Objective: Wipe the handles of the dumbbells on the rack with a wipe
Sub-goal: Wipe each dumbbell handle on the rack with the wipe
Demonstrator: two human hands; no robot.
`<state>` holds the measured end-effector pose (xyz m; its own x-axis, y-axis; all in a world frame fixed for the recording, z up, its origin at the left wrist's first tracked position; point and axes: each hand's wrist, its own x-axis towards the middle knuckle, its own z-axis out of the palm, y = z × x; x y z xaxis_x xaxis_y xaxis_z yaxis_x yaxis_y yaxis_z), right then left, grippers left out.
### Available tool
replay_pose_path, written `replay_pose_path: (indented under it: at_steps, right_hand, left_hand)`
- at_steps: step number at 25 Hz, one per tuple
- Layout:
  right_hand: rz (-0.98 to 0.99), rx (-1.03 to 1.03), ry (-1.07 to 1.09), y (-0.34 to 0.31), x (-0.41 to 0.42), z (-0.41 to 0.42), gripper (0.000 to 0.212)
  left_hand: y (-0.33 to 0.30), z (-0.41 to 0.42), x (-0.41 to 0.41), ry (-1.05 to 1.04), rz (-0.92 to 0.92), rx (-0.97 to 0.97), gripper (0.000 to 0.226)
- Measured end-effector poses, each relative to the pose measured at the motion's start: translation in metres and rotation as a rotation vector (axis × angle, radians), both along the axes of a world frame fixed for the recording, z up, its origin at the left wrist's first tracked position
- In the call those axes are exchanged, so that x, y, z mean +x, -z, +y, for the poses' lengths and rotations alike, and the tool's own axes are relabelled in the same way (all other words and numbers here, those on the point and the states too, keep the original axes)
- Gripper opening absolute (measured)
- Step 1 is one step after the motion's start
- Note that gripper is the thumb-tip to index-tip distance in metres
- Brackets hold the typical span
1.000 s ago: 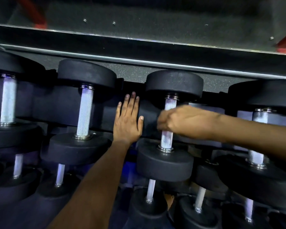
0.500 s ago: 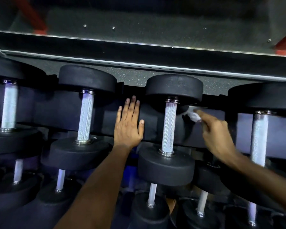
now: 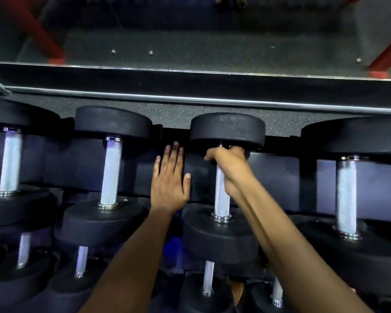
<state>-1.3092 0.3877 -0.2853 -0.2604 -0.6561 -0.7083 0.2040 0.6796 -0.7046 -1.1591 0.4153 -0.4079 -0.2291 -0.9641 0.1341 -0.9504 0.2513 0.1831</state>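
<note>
Right hand (image 3: pixel 229 164) grip curled round top of the centre dumbbell handle (image 3: pixel 221 197), wipe hidden inside. Left hand (image 3: pixel 169 184) flat, fingers straight, on the rack (image 3: pixel 201 175) just left of that handle. Judged mid-task: neighbouring handles likely remain.

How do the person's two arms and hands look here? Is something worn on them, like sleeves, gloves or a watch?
Both forearms are bare as far as the picture shows; no sleeve reaches into view. The left hand wears no glove, and no ring shows on its fingers. The right hand is also ungloved. No watch or band is seen on either wrist. The fingernails look short.
</note>
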Motion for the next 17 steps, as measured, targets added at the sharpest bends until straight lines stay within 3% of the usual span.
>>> replay_pose_path:
  at_steps: [2,3,6,7,11,14,15,17]
  right_hand:
    - [-0.084,0.035,0.122,0.007,0.008,-0.01,0.01]
    - [-0.056,0.04,0.165,0.005,0.013,-0.009,0.01]
    - [0.233,0.04,0.087,0.006,0.033,0.004,0.082]
    - [0.29,0.077,0.027,0.008,0.037,0.004,0.093]
    - [0.216,0.1,0.037,0.008,0.027,-0.009,0.085]
    - [0.261,0.077,-0.08,-0.003,0.039,0.005,0.098]
    - [0.253,0.062,-0.049,0.007,0.033,0.007,0.089]
    - [0.098,0.002,0.05,0.007,0.009,0.002,0.034]
  left_hand:
    - [-0.001,-0.001,-0.001,-0.007,0.001,-0.01,0.066]
    - [-0.001,-0.001,0.0,-0.003,0.006,-0.013,0.066]
    - [-0.001,0.0,0.0,0.012,0.007,-0.025,0.068]
    - [-0.001,0.0,0.0,0.009,0.015,-0.022,0.068]
    - [-0.003,0.001,-0.001,-0.004,0.021,-0.008,0.066]
    - [0.0,0.0,0.001,0.011,0.018,-0.011,0.068]
    - [-0.001,0.0,0.0,0.01,0.02,-0.009,0.067]
    - [-0.001,0.0,0.0,-0.009,0.027,-0.011,0.066]
